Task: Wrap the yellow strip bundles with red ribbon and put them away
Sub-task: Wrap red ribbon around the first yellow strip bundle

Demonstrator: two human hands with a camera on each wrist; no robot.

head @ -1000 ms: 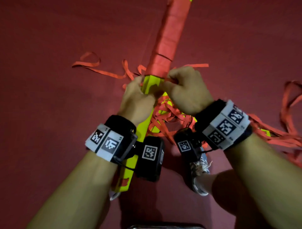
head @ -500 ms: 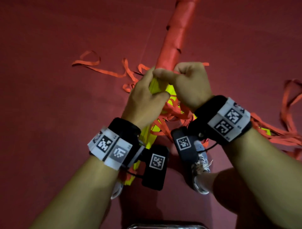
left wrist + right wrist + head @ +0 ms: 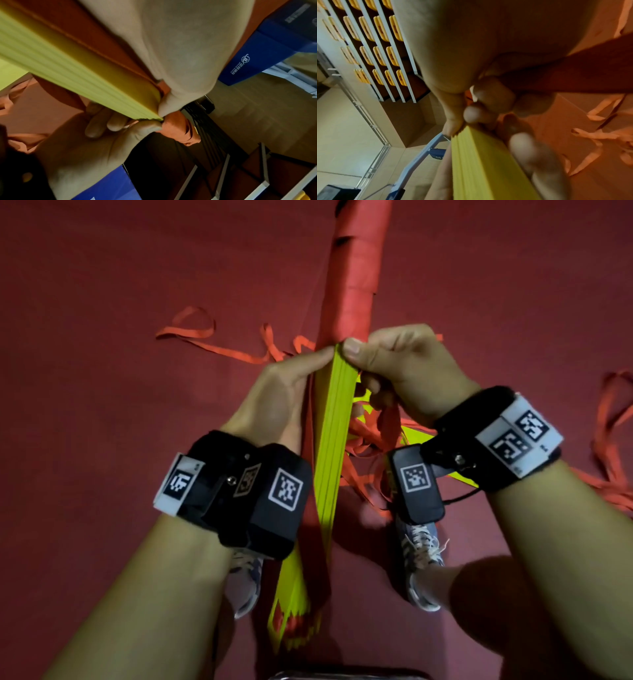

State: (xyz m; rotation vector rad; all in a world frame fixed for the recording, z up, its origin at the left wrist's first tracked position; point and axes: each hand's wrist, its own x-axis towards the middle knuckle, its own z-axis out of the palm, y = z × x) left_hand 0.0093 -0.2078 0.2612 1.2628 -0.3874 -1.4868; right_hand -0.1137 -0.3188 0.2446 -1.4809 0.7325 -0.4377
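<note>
yellow strip bundle [image 3: 334, 422] held slanting over the floor [image 3: 102, 302], its far half in red ribbon [image 3: 356, 268]. left hand [image 3: 284, 392] and right hand [image 3: 407, 371] clamp it together at the wrap's edge (thumbs side by side). best done with strips squared, ribbon taut, turns overlapping.

Red floor [image 3: 102, 302] strewn with ribbon [image 3: 603, 433]

Yellow bundle [image 3: 334, 422]; red ribbon [image 3: 352, 285] wraps far half.

Yellow strip bundle [image 3: 334, 419] looks like stacked thin matt sheets, paper-ish. The red ribbon [image 3: 354, 268] round it has a slight satin sheen. Dark red floor [image 3: 102, 302] is dull matt.
</note>
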